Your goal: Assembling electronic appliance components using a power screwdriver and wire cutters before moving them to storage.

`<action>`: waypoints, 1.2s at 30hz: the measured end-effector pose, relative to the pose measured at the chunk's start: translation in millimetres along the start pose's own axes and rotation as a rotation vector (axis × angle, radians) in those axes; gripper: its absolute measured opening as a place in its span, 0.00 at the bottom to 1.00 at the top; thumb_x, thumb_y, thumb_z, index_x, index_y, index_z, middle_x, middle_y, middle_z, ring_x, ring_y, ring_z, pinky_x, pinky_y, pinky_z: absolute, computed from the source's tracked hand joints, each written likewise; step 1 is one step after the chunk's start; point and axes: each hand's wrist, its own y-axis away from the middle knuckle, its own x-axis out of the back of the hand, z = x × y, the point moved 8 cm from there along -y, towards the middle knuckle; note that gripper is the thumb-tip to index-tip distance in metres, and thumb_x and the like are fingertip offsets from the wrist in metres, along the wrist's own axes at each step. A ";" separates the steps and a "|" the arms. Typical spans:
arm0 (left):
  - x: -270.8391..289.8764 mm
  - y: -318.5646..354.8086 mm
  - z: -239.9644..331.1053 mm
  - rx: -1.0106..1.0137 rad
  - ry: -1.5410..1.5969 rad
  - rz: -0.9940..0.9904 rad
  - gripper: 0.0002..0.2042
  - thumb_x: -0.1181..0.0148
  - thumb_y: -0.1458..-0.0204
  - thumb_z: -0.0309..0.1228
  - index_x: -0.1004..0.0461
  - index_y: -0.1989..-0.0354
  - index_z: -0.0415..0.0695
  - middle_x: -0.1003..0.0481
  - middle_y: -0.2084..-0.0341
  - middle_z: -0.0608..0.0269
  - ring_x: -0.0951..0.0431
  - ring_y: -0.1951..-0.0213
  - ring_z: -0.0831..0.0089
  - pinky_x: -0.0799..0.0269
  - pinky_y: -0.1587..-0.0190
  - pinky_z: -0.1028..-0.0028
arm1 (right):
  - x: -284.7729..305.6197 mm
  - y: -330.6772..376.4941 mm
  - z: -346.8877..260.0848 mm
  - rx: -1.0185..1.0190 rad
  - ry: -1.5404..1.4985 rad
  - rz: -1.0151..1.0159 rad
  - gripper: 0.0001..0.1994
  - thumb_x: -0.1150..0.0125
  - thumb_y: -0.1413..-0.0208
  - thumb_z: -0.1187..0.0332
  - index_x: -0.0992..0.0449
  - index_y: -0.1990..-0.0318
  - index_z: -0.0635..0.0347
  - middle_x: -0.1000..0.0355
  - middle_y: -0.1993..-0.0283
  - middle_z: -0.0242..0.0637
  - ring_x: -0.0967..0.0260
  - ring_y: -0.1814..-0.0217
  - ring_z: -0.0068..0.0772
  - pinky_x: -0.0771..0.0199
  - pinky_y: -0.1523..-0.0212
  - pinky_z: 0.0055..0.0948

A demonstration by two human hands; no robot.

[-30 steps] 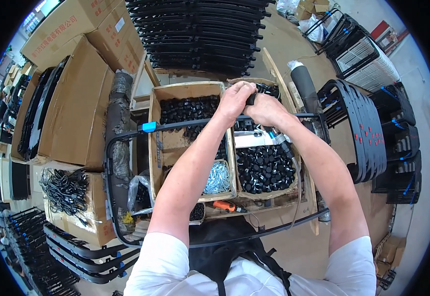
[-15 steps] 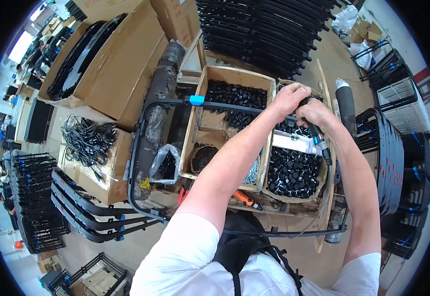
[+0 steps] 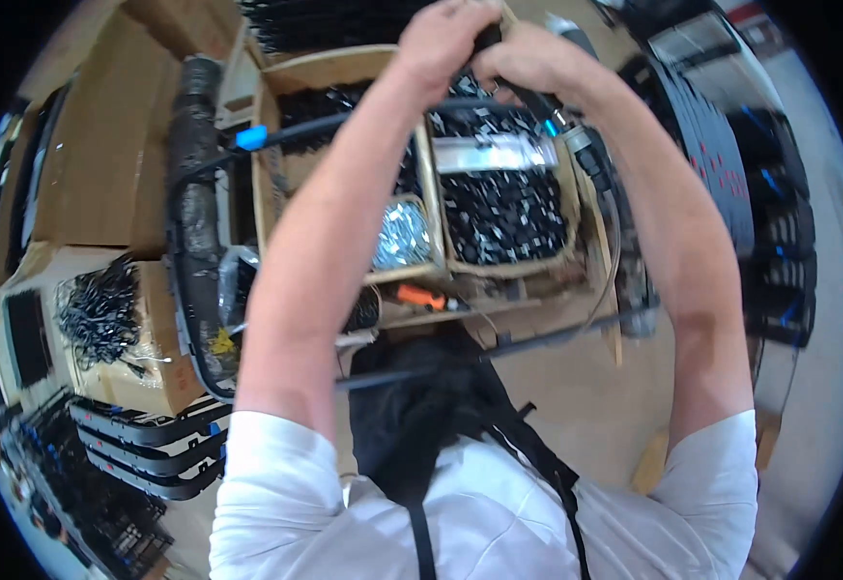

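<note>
At the top of the view my right hand [image 3: 537, 63] is closed around a dark inline power screwdriver [image 3: 585, 150], its hose end pointing down and to the right. My left hand [image 3: 450, 43] is closed right beside it, at the tool's far end. What those left fingers grip is hidden. Under my forearms lies a black tubular frame [image 3: 325, 126] with rounded corners, spanning the parts boxes. A blue clip [image 3: 250, 137] sits on its far left stretch.
Open boxes hold black knobs or bolts [image 3: 503, 217] and silvery screws [image 3: 402, 232]. An orange-handled tool [image 3: 421, 296] rests by the near edge. Left stand a wrapped roll [image 3: 197, 126], coiled black cables [image 3: 102, 309] and a big carton [image 3: 107, 145]. Stacked dark panels [image 3: 706, 145] are at right.
The whole view has shifted, so boxes and frame appear higher and farther left. Both hands remain together around the screwdriver, now near the upper edge of the picture.
</note>
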 end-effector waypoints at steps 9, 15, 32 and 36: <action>-130.5 230.6 -61.4 0.348 -0.151 -0.374 0.15 0.34 0.35 0.41 0.22 0.51 0.40 0.22 0.59 0.68 0.25 0.56 0.79 0.26 0.48 0.72 | -58.2 271.4 54.9 -0.320 0.291 -0.032 0.22 0.40 0.51 0.56 0.21 0.69 0.75 0.23 0.71 0.64 0.20 0.65 0.62 0.21 0.59 0.51; -171.7 336.2 -98.2 0.469 -0.005 -0.508 0.13 0.35 0.35 0.38 0.23 0.53 0.40 0.25 0.61 0.70 0.29 0.57 0.81 0.30 0.51 0.75 | -106.1 382.5 55.3 -0.451 0.153 -0.063 0.20 0.38 0.49 0.57 0.19 0.61 0.71 0.21 0.65 0.62 0.21 0.58 0.64 0.22 0.54 0.52; -153.5 376.1 -111.2 0.295 -0.034 -0.202 0.10 0.37 0.35 0.36 0.21 0.53 0.43 0.23 0.62 0.72 0.27 0.59 0.82 0.29 0.54 0.76 | -151.5 393.1 90.8 -0.355 0.191 -0.189 0.22 0.40 0.48 0.56 0.17 0.64 0.73 0.19 0.64 0.61 0.18 0.57 0.59 0.21 0.52 0.51; -153.1 380.5 -111.6 0.283 -0.048 -0.147 0.10 0.38 0.34 0.36 0.21 0.52 0.44 0.24 0.62 0.72 0.28 0.58 0.81 0.31 0.52 0.76 | -147.3 395.7 82.3 -0.360 0.213 -0.203 0.22 0.40 0.48 0.56 0.17 0.64 0.73 0.19 0.62 0.61 0.18 0.56 0.60 0.21 0.51 0.51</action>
